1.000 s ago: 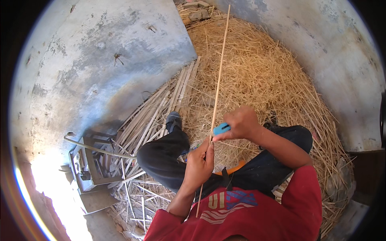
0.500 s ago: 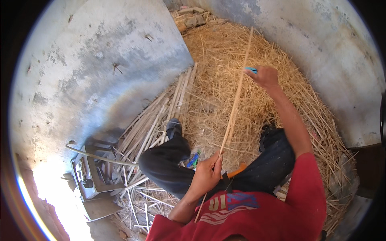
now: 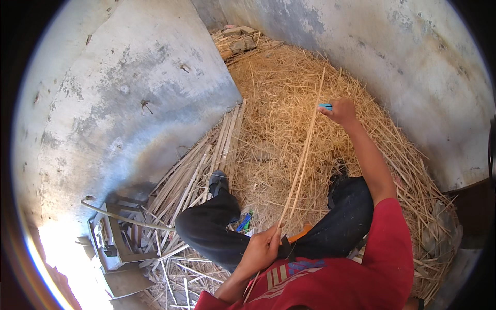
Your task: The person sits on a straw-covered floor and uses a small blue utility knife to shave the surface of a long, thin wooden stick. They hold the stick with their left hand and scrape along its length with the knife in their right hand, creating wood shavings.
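Note:
I sit on the ground with my legs in dark trousers apart. My left hand (image 3: 262, 250) grips the near end of a long thin cane strip (image 3: 304, 155) close to my lap. The strip rises away from me over the straw. My right hand (image 3: 341, 110) is stretched out far along the strip, near its far end, and holds a small blue-handled tool (image 3: 325, 106) against it. The strip looks split into two thin strands between my hands.
A heap of straw shavings (image 3: 289, 103) fills the corner ahead. A bundle of cane sticks (image 3: 206, 160) lies along the grey wall on my left. A metal frame with a bent rod (image 3: 116, 227) sits at lower left. Small blue and orange items (image 3: 244, 223) lie between my legs.
My right hand with the blue tool has slid from near my left hand far out along the strip. The strip has tilted down and to the right. My left hand stayed at my lap.

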Tool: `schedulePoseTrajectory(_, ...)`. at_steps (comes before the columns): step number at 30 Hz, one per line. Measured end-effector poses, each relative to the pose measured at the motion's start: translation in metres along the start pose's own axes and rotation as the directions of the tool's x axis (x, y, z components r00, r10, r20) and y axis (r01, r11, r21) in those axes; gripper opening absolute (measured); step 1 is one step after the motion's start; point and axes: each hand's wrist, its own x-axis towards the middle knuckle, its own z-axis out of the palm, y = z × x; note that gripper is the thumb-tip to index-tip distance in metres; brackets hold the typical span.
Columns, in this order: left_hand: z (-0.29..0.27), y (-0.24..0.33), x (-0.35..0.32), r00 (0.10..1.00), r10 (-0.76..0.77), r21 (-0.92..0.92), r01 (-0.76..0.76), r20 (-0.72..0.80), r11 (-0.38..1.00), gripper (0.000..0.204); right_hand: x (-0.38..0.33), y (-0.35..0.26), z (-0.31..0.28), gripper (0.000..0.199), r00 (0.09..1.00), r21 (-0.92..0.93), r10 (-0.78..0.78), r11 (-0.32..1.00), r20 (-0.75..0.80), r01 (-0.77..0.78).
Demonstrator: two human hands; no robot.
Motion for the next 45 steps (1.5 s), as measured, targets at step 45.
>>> schedulePoseTrajectory(45,-0.035,-0.049,-0.01,0.898,-0.147,-0.688,0.414,0.414,0.596,0.032,0.014,0.049,-0.057,0.031,0.742,0.707,0.335,-0.661,0.58,-0.254)
